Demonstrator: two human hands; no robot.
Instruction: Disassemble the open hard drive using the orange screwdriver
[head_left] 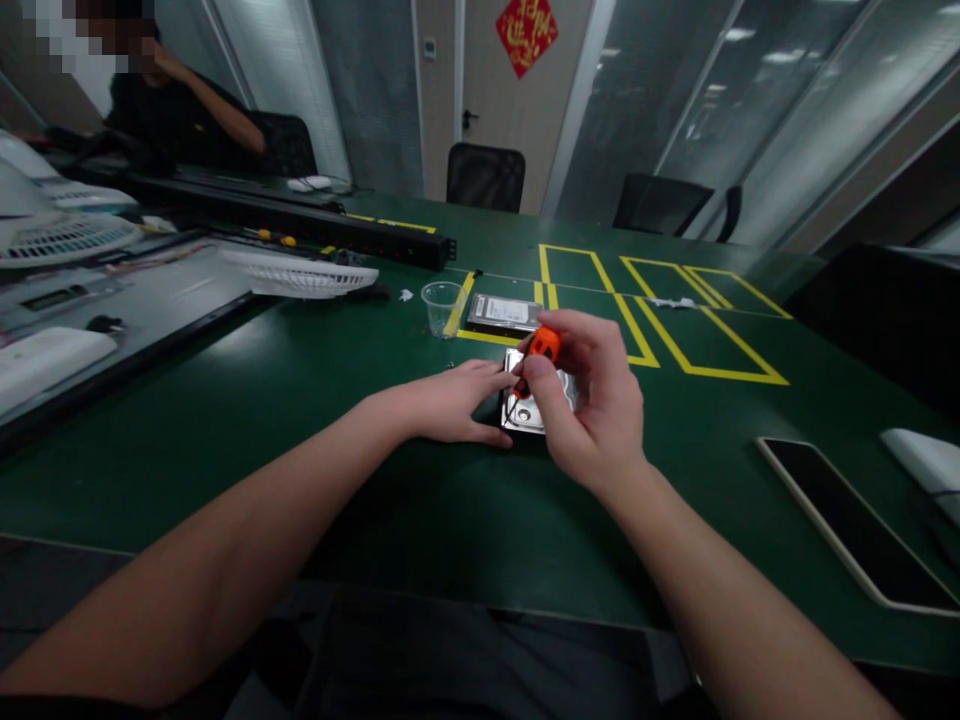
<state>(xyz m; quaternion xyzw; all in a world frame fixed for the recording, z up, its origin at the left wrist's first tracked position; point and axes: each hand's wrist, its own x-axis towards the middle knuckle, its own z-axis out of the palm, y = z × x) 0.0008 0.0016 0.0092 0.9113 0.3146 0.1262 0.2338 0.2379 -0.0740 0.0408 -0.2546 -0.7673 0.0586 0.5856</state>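
Observation:
A silver hard drive (531, 415) lies flat on the green table in front of me, its shiny metal face up. At its left side, my left hand (457, 402) grips it, thumb at the near corner and fingers along the edge farther back. My right hand (596, 400) is closed round an orange and black screwdriver (544, 343). The screwdriver slants down to the left, its thin shaft reaching the near-left corner of the drive. Whether the tip sits in a screw is too small to tell. My right hand covers the drive's right part.
Behind the drive stand a clear plastic cup (442, 312) and a second hard drive (504, 312) with a white label. A phone (855, 520) lies at the right. White fan parts (300, 272) and a long black bar (300, 215) occupy the left. A person (187, 115) sits at the far left.

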